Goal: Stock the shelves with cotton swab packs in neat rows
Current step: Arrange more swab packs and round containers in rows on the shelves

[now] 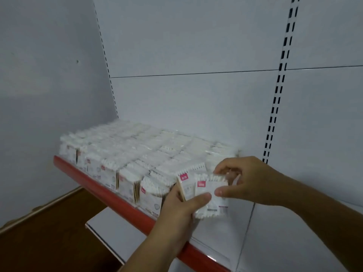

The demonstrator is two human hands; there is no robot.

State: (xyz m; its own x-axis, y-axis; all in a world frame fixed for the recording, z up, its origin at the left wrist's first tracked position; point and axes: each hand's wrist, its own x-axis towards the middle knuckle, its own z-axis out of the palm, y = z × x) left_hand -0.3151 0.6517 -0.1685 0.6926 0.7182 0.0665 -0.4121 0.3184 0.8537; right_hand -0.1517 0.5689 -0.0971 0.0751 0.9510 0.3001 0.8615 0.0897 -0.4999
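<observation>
Pink-labelled clear plastic cotton swab pack (211,197) is being pinched by left hand (180,211) and right hand (249,183), both clamping it just behind the red shelf lip (117,198); white shelf board (225,236) is showing alongside.

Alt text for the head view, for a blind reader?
The left hand and right hand hold a cotton swab pack at the right end of the front row on a red-edged shelf. Rows of packs fill the shelf's left part.
</observation>
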